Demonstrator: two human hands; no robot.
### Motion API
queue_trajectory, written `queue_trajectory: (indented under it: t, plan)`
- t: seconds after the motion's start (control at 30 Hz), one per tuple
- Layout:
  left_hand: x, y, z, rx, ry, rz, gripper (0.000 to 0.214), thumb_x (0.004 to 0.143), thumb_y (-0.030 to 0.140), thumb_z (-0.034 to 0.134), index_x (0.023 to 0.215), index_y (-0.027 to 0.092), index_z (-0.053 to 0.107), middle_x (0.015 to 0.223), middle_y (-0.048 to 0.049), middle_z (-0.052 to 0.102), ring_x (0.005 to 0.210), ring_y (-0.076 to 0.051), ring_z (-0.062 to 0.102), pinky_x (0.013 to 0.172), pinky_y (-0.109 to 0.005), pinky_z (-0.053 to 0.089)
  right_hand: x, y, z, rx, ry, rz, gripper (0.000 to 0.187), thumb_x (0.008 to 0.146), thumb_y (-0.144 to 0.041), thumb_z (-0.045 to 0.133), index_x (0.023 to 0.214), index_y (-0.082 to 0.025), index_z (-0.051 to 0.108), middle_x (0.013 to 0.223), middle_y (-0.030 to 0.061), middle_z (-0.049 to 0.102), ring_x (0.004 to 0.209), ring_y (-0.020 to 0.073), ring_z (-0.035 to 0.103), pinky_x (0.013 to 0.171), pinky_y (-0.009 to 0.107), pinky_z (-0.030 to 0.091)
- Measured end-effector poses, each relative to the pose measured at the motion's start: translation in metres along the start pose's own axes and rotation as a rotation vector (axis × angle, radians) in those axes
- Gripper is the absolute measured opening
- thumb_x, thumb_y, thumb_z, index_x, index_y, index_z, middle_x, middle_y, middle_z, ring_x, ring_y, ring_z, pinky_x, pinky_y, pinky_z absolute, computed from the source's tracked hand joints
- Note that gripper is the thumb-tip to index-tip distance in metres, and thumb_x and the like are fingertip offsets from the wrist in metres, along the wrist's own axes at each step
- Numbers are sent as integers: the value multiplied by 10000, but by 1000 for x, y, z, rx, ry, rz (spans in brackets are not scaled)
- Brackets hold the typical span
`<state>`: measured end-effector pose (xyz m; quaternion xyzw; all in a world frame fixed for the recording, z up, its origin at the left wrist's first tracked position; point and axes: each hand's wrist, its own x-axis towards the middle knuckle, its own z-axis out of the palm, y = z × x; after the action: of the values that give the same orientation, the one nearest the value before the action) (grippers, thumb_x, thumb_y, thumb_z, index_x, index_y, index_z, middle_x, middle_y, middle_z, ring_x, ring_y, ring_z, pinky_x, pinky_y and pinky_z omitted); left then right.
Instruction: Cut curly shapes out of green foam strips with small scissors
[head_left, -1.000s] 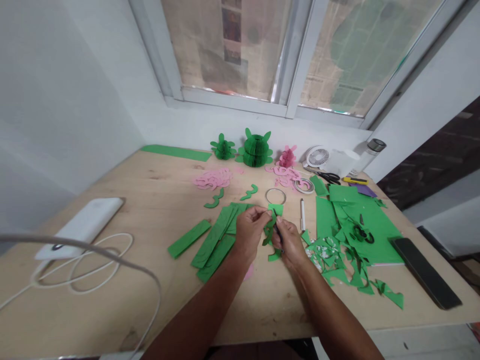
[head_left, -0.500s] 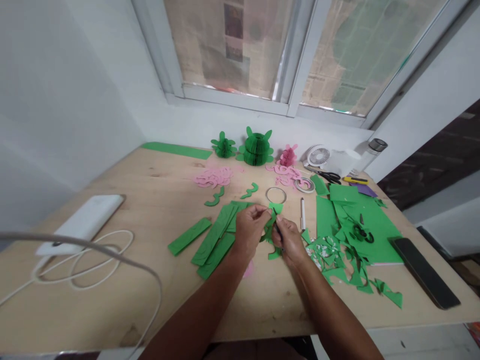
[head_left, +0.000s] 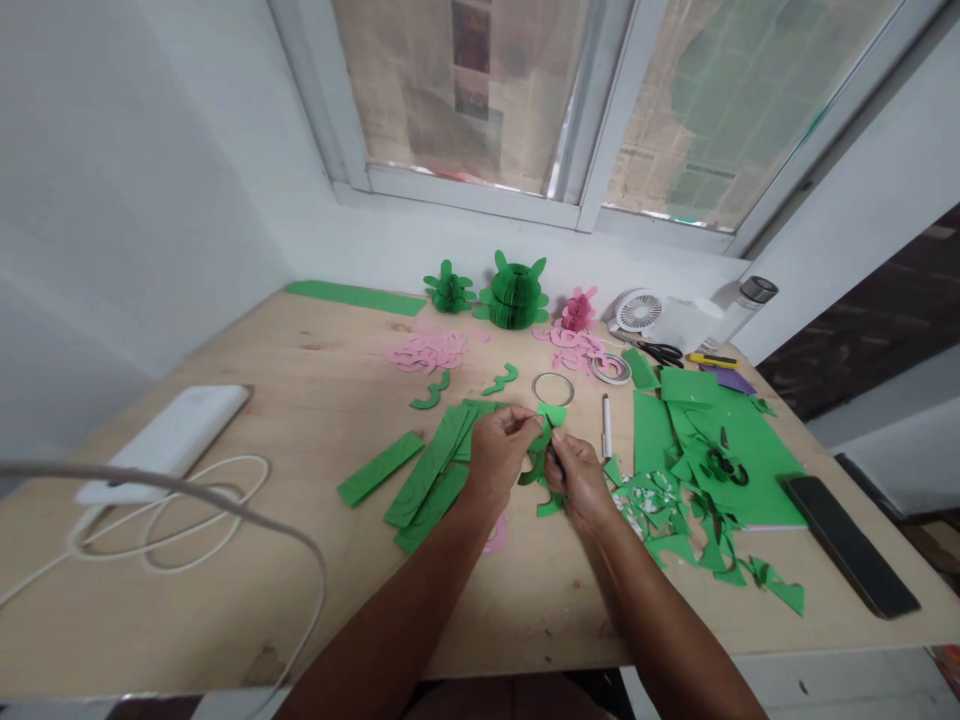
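Observation:
My left hand (head_left: pixel 501 445) is closed, its thumb and fingertips pinching a small piece of green paper (head_left: pixel 553 412). My right hand (head_left: pixel 581 475) is wrapped round a pair of dark scissors (head_left: pixel 556 458), whose blades meet that paper; the fingers cover much of the handles. Under and between the hands lie curved green cutouts (head_left: pixel 550 505). Left of them is a stack of green paper strips (head_left: pixel 431 480) marked with outlines. Two wavy green cutouts (head_left: pixel 430 391) rest beyond the strips. A metal ring (head_left: pixel 553 389) lies just past the paper.
Pink cutouts (head_left: pixel 427 351) and folded-paper figures (head_left: pixel 513 297) stand toward the wall. At right are a white pen (head_left: pixel 606 425), green scraps (head_left: pixel 697 525), spare small scissors (head_left: pixel 726 466), green sheets (head_left: pixel 765 450) and a black phone (head_left: pixel 851 545). A white power bank (head_left: pixel 169 440) with a cable sits left.
The view has shifted very slightly. Both hands keep nearly the same place, with the green paper and the scissors still in them.

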<state>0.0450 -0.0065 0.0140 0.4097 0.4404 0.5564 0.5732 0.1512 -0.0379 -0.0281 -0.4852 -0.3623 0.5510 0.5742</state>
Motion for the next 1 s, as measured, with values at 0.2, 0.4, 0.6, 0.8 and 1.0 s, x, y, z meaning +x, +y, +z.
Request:
queue_trajectory:
  t: [0.2, 0.4, 0.6, 0.8, 1.0]
  plan:
    - [-1, 2, 0, -13, -7, -3, 94, 581, 203, 681, 513, 164, 631, 521, 16, 571, 516, -92, 487, 508, -197, 401, 0, 0, 1, -4, 5, -8, 548, 678, -663, 690, 536, -207, 421, 375, -96, 336, 342, 40, 184, 362, 217, 94]
    - [-1, -1, 1, -23, 1, -22, 80, 589, 197, 675, 529, 163, 636, 528, 17, 580, 526, -94, 493, 516, -197, 409, -1, 0, 2, -20, 25, -13, 557, 677, -686, 675, 535, -208, 425, 372, -92, 335, 346, 46, 189, 358, 217, 104]
    - [-2, -3, 3, -59, 18, -35, 71, 586, 195, 674, 536, 161, 637, 540, 14, 584, 533, -96, 508, 543, -205, 415, 0, 2, 2, -16, 48, -8, 549, 684, -679, 668, 547, -216, 407, 377, -96, 334, 340, 49, 195, 349, 212, 109]
    - [-3, -5, 5, -83, 21, -37, 89, 601, 195, 675, 535, 158, 628, 546, 23, 575, 541, -90, 509, 566, -207, 416, 0, 4, 2, -3, 65, -16, 545, 694, -663, 667, 531, -215, 404, 379, -96, 320, 339, 47, 196, 348, 211, 114]
    - [-3, -8, 6, -99, 20, -42, 101, 597, 194, 683, 534, 159, 612, 543, 29, 562, 545, -89, 482, 542, -204, 399, 0, 4, 2, -5, 81, -17, 554, 687, -667, 675, 517, -208, 413, 376, -88, 340, 338, 45, 210, 354, 216, 110]
